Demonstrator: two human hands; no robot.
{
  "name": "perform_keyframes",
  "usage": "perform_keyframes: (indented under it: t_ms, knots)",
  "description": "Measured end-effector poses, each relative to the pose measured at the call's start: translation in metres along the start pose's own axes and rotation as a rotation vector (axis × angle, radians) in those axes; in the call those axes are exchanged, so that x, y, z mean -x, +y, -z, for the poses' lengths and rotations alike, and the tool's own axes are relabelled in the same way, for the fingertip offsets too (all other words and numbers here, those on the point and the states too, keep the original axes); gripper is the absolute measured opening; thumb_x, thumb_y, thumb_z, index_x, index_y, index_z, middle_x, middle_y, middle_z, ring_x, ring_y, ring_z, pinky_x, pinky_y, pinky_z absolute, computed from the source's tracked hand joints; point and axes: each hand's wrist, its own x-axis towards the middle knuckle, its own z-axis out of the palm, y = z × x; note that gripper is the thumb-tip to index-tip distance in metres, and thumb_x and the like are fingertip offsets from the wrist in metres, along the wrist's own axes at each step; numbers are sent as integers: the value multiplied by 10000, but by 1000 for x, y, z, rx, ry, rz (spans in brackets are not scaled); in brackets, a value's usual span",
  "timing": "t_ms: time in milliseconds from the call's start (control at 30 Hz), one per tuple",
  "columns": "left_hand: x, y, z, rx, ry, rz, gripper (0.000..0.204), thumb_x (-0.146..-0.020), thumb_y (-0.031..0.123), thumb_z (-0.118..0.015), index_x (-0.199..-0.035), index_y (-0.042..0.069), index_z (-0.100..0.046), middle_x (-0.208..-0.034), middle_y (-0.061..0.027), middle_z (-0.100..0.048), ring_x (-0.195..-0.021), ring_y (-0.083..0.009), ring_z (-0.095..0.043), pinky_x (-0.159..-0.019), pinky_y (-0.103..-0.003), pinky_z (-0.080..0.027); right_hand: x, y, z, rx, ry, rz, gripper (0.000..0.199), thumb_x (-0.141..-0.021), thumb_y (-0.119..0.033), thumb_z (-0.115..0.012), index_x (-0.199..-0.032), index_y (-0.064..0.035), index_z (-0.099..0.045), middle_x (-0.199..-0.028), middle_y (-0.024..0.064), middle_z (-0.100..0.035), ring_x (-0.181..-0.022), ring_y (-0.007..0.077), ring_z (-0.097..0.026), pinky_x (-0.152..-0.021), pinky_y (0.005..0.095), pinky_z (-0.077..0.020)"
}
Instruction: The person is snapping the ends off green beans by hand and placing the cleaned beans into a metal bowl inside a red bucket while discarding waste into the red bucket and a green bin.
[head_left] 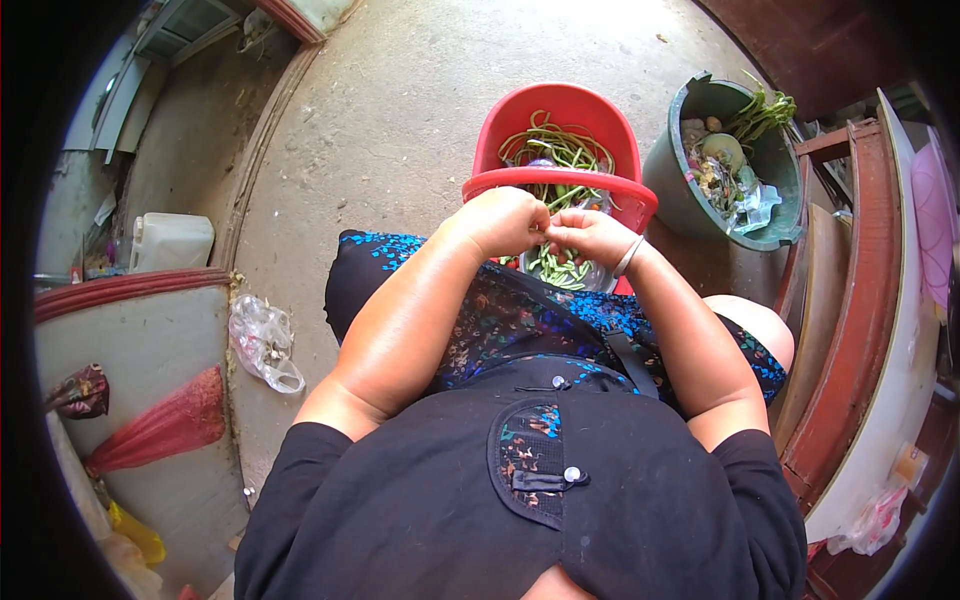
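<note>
Both hands, left hand (pixel 503 222) and right hand (pixel 592 236), pinch one green bean (pixel 549 226) above the red basket (pixel 520 183); light, snappy, best gripped near its ends.

Grey concrete floor (pixel 420 90), rough and stained, in strong daylight with hard shadows. Left: low plastered wall (pixel 130 340) with red-painted curved rim, white plastic canister (pixel 170 240) behind it, crumpled clear plastic bag (pixel 262 345) on the floor at its foot. Right: reddish-brown wooden furniture (pixel 850 330) with a pale board (pixel 905 330) along its edge
</note>
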Motion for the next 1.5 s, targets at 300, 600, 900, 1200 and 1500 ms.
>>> perform_keyframes:
  t_ms: [300,600,900,1200,1500]
  knots:
    - [-1,-6,6,-22,55,116,149,-724,205,-699,-829,100,-711,-801,-107,-672,-765,-259,-649,-694,-361,-509,0,6,7,-135,-65,-35,137,-914,-212,-584,-957,-83,-605,-699,-43,-546,-610,35,-488,-535,182,-372]
    - [-1,-1,6,1,60,148,159,-748,210,-683,-851,92,-710,-783,-119,-669,-751,-273,-650,-694,-368,-507,-2,2,-5,139,124,99,190,-910,-211,-543,-851,-60,-642,-693,-32,-569,-620,52,-490,-566,214,-402]
    - [1,10,7,-8,-77,29,147,-746,195,-680,-832,79,-705,-760,-142,-663,-737,-298,-647,-687,-390,-502,-22,19,-17,352,592,45,319,-801,-251,-496,-887,8,-662,-867,233,-652,-847,344,-636,-794,405,-477]
    - [2,2,6,26,-36,58,172,-727,196,-698,-859,87,-713,-764,-141,-665,-741,-286,-649,-697,-380,-502,-17,27,11,-150,363,-202,213,-853,-247,-569,-881,-44,-631,-672,18,-571,-548,109,-521,-479,262,-414]
    - [-1,2,6,-43,23,94,177,-744,210,-678,-875,93,-705,-769,-138,-665,-736,-286,-647,-684,-381,-500,-15,29,11,174,308,-10,348,-877,-306,-569,-998,6,-663,-862,114,-688,-822,187,-644,-780,305,-488]
